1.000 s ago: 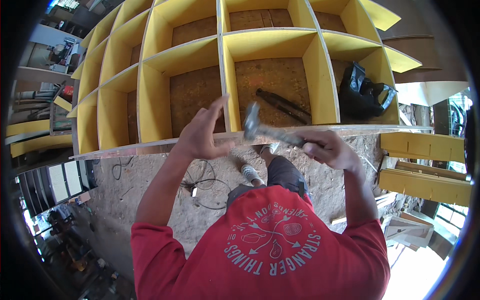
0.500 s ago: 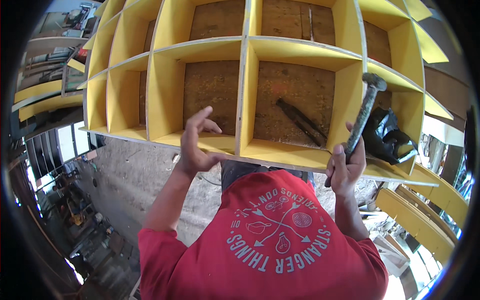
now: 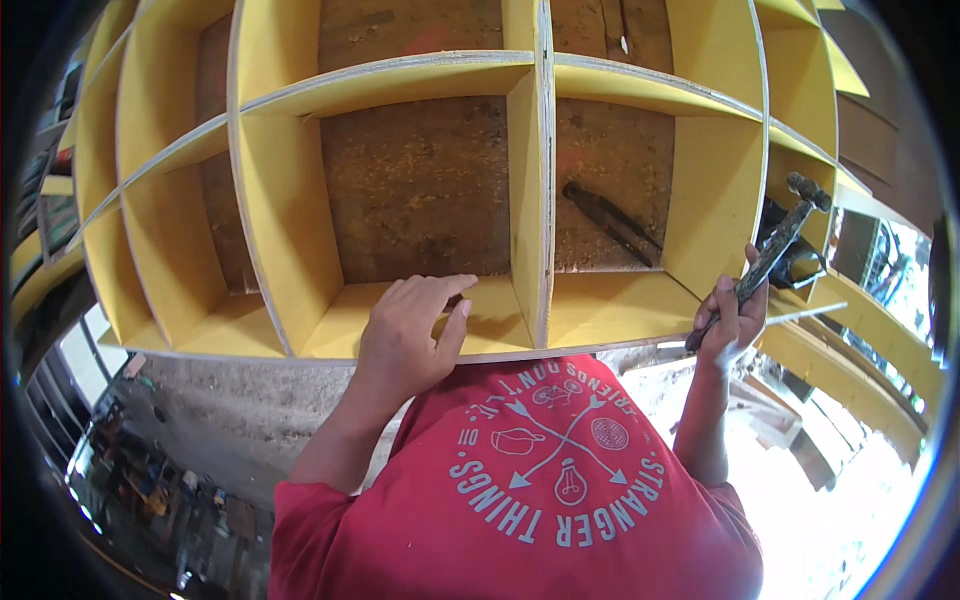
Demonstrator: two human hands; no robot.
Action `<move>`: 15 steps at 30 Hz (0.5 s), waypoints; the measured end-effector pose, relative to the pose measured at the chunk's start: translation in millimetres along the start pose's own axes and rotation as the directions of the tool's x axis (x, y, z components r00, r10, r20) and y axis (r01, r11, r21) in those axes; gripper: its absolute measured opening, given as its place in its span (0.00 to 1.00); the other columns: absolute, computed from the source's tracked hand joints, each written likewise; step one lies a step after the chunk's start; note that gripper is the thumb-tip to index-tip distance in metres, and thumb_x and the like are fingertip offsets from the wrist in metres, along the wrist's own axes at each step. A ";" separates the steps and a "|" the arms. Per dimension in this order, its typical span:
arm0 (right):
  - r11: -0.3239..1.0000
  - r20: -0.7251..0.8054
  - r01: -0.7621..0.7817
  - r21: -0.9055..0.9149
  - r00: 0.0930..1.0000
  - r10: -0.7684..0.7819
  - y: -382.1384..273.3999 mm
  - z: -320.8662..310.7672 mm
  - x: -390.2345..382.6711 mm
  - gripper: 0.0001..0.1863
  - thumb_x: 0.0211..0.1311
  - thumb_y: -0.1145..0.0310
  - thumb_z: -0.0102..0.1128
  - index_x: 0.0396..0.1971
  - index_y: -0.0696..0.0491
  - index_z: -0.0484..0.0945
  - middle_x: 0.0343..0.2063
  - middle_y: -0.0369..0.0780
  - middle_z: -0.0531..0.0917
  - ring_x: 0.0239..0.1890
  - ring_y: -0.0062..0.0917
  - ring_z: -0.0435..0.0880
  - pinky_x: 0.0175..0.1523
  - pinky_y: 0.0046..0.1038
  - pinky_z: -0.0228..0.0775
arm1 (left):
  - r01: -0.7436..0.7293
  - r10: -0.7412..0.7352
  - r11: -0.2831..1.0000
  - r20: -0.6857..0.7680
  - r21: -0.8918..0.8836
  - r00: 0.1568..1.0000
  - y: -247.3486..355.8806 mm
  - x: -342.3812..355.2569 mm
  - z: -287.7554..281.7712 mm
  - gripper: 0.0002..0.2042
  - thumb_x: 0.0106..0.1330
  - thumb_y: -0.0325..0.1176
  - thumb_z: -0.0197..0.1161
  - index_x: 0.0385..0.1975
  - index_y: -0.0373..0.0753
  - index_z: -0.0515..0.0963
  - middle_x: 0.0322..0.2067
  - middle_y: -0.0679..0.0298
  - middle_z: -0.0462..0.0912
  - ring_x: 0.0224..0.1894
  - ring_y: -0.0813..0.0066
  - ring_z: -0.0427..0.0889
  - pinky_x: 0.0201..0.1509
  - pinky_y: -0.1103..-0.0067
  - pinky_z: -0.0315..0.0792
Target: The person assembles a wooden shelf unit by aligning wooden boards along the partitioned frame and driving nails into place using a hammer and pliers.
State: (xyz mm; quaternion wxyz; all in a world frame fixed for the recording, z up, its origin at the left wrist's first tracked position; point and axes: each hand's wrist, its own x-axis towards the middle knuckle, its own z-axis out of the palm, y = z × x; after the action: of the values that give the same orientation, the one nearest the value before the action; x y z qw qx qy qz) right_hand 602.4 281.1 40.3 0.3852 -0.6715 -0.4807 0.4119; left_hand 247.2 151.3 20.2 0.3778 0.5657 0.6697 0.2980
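Observation:
A yellow wooden shelf unit (image 3: 415,80), divided into square compartments, lies in front of me. At its near edge, my left hand (image 3: 410,325) reaches over the lower board of a middle compartment, thumb and fingers apart, holding nothing. My right hand (image 3: 735,310) is wrapped round the handle of a hammer (image 3: 780,245), raised at the right side with its head up and away from me. Inside the compartment between the hands lies a pair of dark pincers (image 3: 610,220), tilted against the brown wooden surface.
A black plastic bag (image 3: 797,262) sits in the compartment behind the hammer. Yellow boards (image 3: 850,385) are stacked at the right. Assorted clutter (image 3: 170,490) covers the ground at the lower left, beyond a pale dusty floor (image 3: 240,400).
My left hand has turned palm-down and moved slightly right and lower. The right hand with the hammer has shifted right. The view has swung left and nearer to the shelf unit.

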 end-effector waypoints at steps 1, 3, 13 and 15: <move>1.000 -0.022 -0.019 -0.017 1.000 0.018 -3.8 2.4 -0.6 0.31 0.70 0.74 0.60 0.71 0.63 0.65 0.16 0.31 0.71 0.12 0.11 0.66 0.18 0.16 0.58 | -0.003 0.004 1.000 0.021 -0.024 1.000 -1.0 0.8 -2.2 0.11 0.65 0.24 0.66 0.46 0.33 0.84 0.38 0.54 0.88 0.37 0.57 0.86 0.46 0.67 0.77; 0.999 -0.030 -0.012 -0.032 0.999 0.011 -1.9 1.1 0.7 0.31 0.70 0.75 0.61 0.71 0.62 0.66 0.16 0.31 0.71 0.12 0.11 0.66 0.18 0.16 0.57 | -0.011 0.014 0.996 0.031 -0.087 0.999 -4.5 1.4 -3.3 0.10 0.65 0.24 0.66 0.46 0.33 0.84 0.38 0.53 0.88 0.38 0.57 0.86 0.46 0.67 0.77; 0.973 -0.182 0.134 0.190 0.978 -0.099 7.2 -13.5 -4.4 0.29 0.69 0.75 0.63 0.68 0.62 0.70 0.19 0.30 0.76 0.13 0.11 0.69 0.18 0.17 0.58 | -0.091 0.094 0.990 0.022 -0.104 0.995 12.6 -0.4 3.1 0.08 0.66 0.25 0.67 0.43 0.30 0.85 0.39 0.50 0.89 0.40 0.58 0.90 0.47 0.72 0.81; 0.950 -0.212 0.161 0.267 0.972 -0.105 10.8 -19.6 -8.6 0.29 0.69 0.74 0.63 0.68 0.63 0.70 0.20 0.31 0.77 0.13 0.11 0.70 0.18 0.17 0.59 | -0.190 0.192 0.979 0.012 -0.068 0.981 14.1 -7.9 7.7 0.08 0.66 0.24 0.67 0.42 0.31 0.85 0.37 0.51 0.89 0.39 0.58 0.89 0.46 0.72 0.81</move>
State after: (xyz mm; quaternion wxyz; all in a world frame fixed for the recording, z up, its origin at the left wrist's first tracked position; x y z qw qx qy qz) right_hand 622.3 267.8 39.2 0.5493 -0.6126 -0.4213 0.3815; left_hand 261.8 145.8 29.1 0.3722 0.6173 0.5985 0.3495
